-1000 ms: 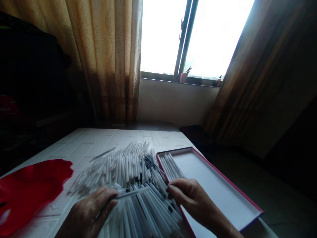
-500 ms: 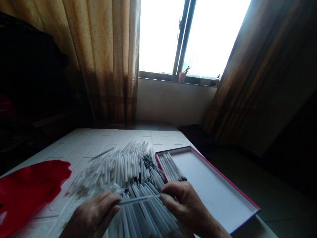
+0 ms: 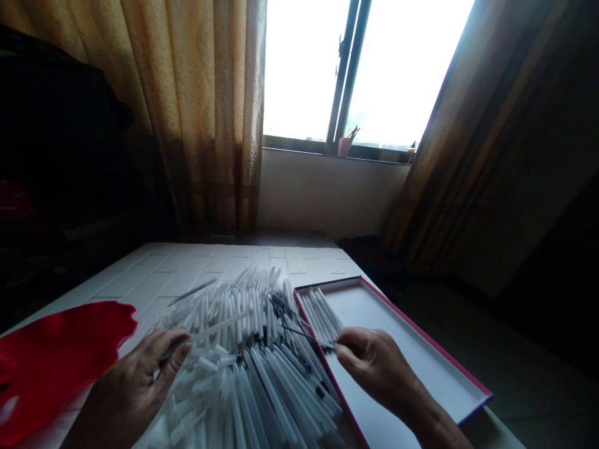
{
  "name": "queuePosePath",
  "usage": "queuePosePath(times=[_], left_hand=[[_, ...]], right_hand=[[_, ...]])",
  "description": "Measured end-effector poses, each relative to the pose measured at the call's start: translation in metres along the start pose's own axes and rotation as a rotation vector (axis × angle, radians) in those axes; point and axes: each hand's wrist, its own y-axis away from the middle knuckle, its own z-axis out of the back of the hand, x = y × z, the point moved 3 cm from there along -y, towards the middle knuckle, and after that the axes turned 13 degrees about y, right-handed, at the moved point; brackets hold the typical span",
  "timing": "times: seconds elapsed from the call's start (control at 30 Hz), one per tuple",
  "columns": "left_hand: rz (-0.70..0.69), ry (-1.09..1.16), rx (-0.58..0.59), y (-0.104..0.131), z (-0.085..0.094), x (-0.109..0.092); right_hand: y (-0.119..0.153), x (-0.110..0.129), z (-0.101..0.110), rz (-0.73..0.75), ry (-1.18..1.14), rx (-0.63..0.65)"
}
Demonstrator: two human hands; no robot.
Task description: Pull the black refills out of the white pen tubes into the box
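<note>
My left hand (image 3: 135, 374) is pinched closed on one end of a translucent plastic tube (image 3: 219, 324), which points away to the right over the pile. In my right hand (image 3: 374, 355) is a thin dark stick (image 3: 302, 333), gripped at one end above the near-left edge of the box lid. Beneath and between the hands lies a big heap of loose translucent tubes (image 3: 271, 393), some with dark ends. Short clear pieces (image 3: 201, 374) are scattered near my left hand. More thin dark sticks (image 3: 283, 305) lie among the tubes, close to the lid.
A shallow white tray-like lid with a red rim (image 3: 421, 337) stands at the right, with a row of tubes (image 3: 321, 312) along its left side. On the left is a red wavy-edged dish (image 3: 70, 343). The white brick-patterned table (image 3: 163, 262) ends before the curtained window.
My hands have moved apart from the tube they both held. The left has drawn away left with a tube; the right has moved right and up with a thin dark stick.
</note>
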Motion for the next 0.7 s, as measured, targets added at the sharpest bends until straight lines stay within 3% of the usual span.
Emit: queuePosePath(times=[0.17,0.33,0.47,0.57,0.7], left_hand=[[-0.119,0.039,0.009,0.004,-0.005,0.0],[-0.113,0.198,0.096,0.016,-0.019,-0.003],[-0.159,0.297,0.155,0.027,-0.031,-0.016],[-0.213,0.359,0.217,0.028,-0.034,-0.033],[-0.263,0.36,0.294,0.029,-0.034,-0.052]], right_hand=[[0.009,0.009,-0.001,0.067,0.146,0.198],[0.015,0.012,-0.003,0.121,0.229,0.205],[0.013,0.007,-0.002,0.102,0.212,0.217],[0.01,0.011,0.0,0.166,0.08,0.144],[0.014,0.031,-0.005,0.329,-0.285,0.039]])
